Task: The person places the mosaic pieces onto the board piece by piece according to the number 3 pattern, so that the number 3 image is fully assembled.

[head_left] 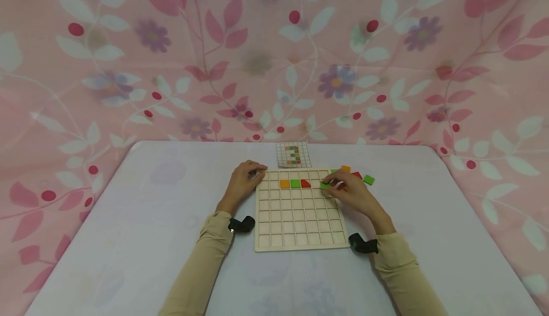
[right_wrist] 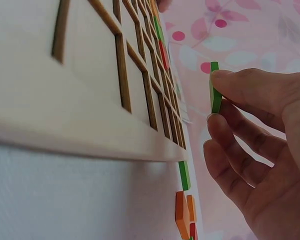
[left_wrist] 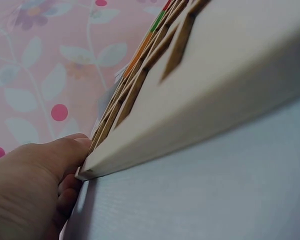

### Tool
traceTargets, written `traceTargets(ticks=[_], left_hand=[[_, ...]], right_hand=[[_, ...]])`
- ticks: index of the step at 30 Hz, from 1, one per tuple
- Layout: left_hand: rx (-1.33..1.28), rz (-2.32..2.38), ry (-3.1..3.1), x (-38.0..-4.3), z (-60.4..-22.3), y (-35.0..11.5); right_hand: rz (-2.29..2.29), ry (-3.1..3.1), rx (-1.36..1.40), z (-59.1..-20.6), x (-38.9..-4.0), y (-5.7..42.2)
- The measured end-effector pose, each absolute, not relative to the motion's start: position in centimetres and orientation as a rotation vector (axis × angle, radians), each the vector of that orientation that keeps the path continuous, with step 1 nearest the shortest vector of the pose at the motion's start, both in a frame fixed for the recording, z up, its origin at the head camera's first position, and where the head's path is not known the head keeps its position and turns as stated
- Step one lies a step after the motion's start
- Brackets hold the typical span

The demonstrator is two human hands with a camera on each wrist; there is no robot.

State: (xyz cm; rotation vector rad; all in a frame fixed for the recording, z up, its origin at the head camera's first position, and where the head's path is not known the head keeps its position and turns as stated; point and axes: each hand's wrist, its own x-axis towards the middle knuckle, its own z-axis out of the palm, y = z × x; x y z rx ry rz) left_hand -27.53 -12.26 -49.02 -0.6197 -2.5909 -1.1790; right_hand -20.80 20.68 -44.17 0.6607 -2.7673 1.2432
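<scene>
A wooden grid board (head_left: pixel 291 216) lies flat on the table, with an orange tile (head_left: pixel 285 184), a green tile (head_left: pixel 295 183) and a red rounded tile (head_left: pixel 305 183) side by side in its second row. My right hand (head_left: pixel 352 193) pinches another green tile (right_wrist: pixel 215 89) between thumb and fingers, raised above the board's right part. At the board's far left corner rests my left hand (head_left: pixel 244 182); in the left wrist view its thumb lies on the rim and the curled fingers are by the corner's edge, partly hidden.
Just beyond the board lies a pattern card (head_left: pixel 293 154) with a printed grid of coloured shapes. Loose tiles, among them a green one (head_left: pixel 369 179) and an orange one (head_left: pixel 345 168), are scattered off the board's far right corner. A floral cloth (head_left: pixel 274 58) hangs behind the table.
</scene>
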Motion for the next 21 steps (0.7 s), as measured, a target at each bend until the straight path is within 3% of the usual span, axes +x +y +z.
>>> traceTargets(ticks=[21], left_hand=[[-0.632, -1.236, -2.642, -28.4, -49.0, -11.6]], right_hand=[[1.286, -2.812, 0.713, -44.6, -20.6, 18.1]])
